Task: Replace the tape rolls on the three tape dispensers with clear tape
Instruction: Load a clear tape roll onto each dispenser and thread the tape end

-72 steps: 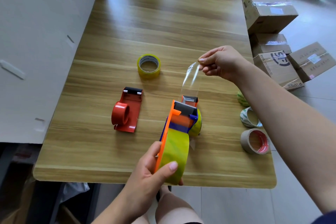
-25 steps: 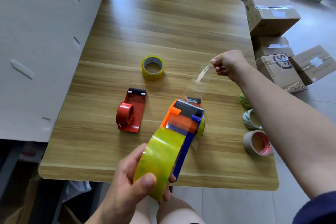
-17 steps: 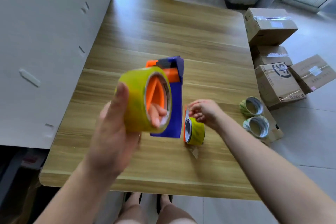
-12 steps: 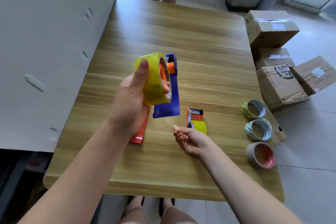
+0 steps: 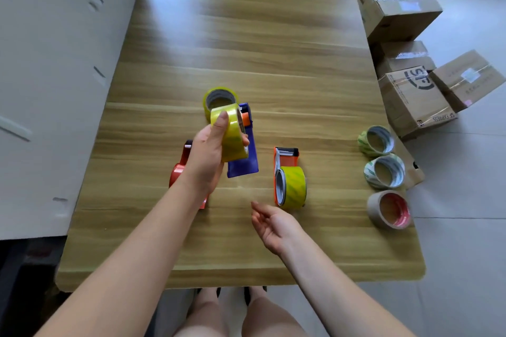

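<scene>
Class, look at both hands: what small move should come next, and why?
Probably set the blue dispenser down on the table: the left hand grips its roll, already mounted, the right hand is free, and the red dispenser looks bare.

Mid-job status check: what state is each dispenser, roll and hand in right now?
Blue dispenser: held by its yellowish roll, loaded.
Left hand: grips that roll.
Orange dispenser: on the table, roll loaded.
Red dispenser: on the table, partly hidden, no roll seen.
Loose roll: lying flat, unmounted.
Three spare rolls: at the right edge, unmounted.
Right hand: open, empty.
</scene>
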Motion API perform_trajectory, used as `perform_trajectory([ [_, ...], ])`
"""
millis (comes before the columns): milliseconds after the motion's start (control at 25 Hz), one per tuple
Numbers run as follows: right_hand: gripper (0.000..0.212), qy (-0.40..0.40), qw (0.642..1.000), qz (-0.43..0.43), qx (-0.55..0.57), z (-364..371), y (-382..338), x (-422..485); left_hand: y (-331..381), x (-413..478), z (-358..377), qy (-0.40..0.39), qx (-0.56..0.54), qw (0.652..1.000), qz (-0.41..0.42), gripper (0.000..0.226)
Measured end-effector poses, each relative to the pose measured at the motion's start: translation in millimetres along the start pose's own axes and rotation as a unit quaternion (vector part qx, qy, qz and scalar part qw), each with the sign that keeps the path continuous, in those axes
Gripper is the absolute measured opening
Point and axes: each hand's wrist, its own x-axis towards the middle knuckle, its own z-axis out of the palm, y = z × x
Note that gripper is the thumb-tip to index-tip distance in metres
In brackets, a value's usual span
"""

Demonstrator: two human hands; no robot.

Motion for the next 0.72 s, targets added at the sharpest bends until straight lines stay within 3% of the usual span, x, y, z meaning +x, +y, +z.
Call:
perform_trajectory([
  [160, 0.014, 0.082, 0.993, 0.004, -0.082, 0, 25, 14, -35, 1, -2, -0.008, 0.032, 0.999, -0.035, 0.032],
  [320, 0.015, 0.129, 0.984, 0.033, -0.114, -12, 35, 28, -65, 0, -14, -0.039, 0.058, 0.995, -0.067, 0.044],
  [720, 0.011, 0.122, 0.989, 0.036, -0.079, -25, 40, 56, -107, -3, -23, -0.030, 0.079, 0.993, -0.086, 0.028],
])
